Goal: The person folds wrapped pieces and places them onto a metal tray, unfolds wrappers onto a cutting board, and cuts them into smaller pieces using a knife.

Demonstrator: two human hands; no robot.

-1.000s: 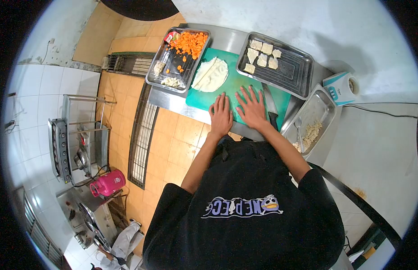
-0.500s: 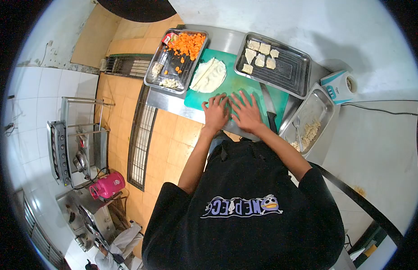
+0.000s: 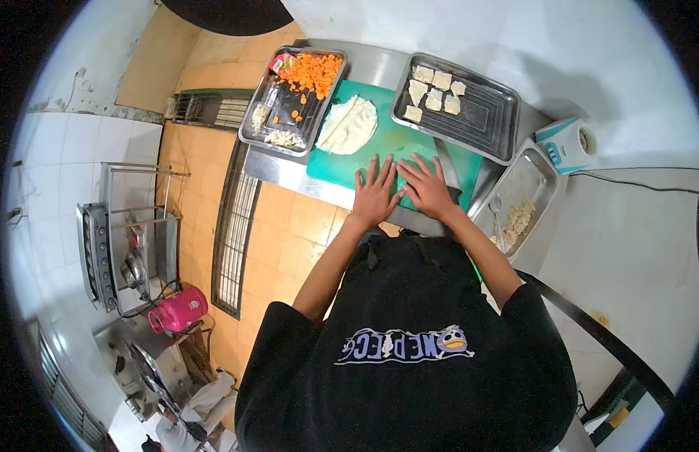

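My left hand (image 3: 375, 197) lies on the front part of the green cutting board (image 3: 331, 167), fingers stretched out and apart. Beside it, my right hand (image 3: 431, 191) is laid down in the same way, and the two thumbs come close together. Whatever may lie beneath the palms is hidden. Pale flat dough sheets (image 3: 349, 126) rest overlapped on the board, up and left of my left hand. A knife (image 3: 446, 162) lies just right of my right hand, its dark handle partly covered by that hand.
A metal tray (image 3: 248, 128) at left holds sliced carrots (image 3: 308, 74) and chopped pale pieces. Another tray (image 3: 489, 124) at right bears several dough pieces (image 3: 434, 99). Farther right are a pan (image 3: 541, 169) with crumbly filling and a spoon, and a white-blue appliance (image 3: 564, 145). Another person (image 3: 206, 407) is at lower left.
My left hand has moved right and toward me, and its curled fingers have straightened. My right hand has shifted slightly right, now covering part of the knife handle.
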